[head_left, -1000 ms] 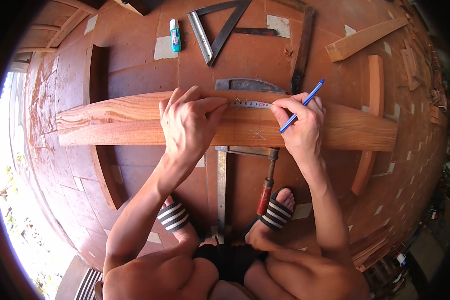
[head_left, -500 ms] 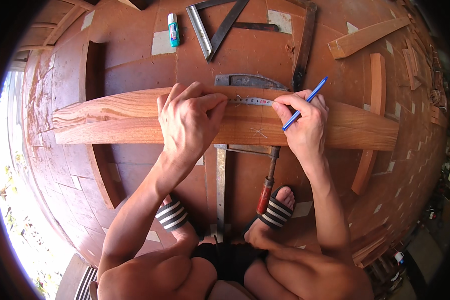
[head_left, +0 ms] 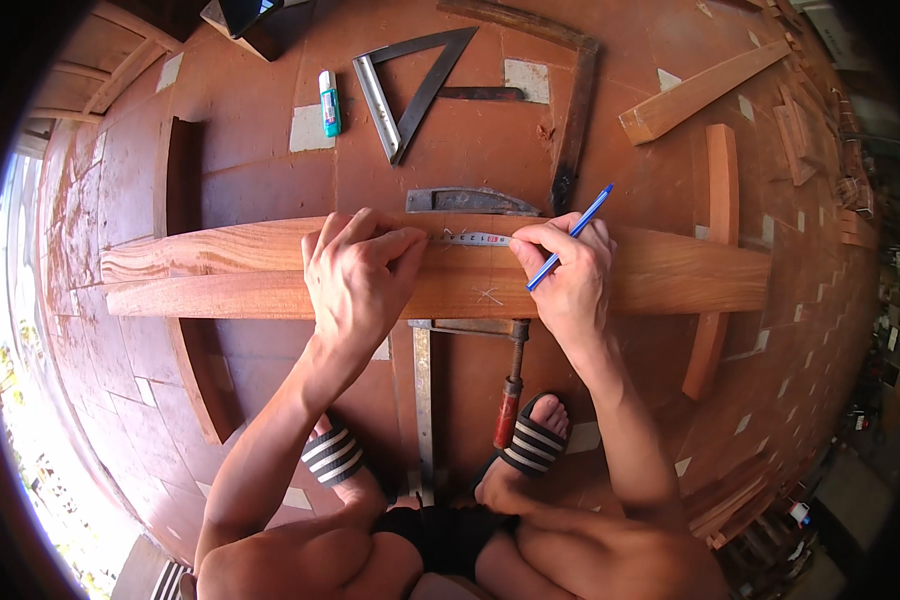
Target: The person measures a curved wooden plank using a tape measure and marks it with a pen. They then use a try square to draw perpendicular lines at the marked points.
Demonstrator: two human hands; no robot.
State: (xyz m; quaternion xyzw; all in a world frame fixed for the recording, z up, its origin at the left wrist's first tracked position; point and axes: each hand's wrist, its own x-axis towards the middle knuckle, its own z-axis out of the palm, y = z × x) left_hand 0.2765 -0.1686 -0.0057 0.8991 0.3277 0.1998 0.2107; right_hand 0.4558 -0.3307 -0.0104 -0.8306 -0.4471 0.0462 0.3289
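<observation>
Head view: steel ruler [head_left: 475,239] lengthwise along wooden plank [head_left: 670,275], left-right; left hand [head_left: 355,275] flat on ruler's left end, right hand [head_left: 570,275] at its right end pinching blue pen [head_left: 570,238].

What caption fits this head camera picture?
Left hand presses a metal ruler onto a long reddish wooden plank; right hand grips a blue pen.

Person seen from above: bare forearms with no sleeves, bare left hand [head_left: 355,280] and right hand [head_left: 567,280] without gloves, rings or watch, bare knees, dark shorts [head_left: 440,535], and black slide sandals [head_left: 532,440] with white stripes across the strap.
</observation>
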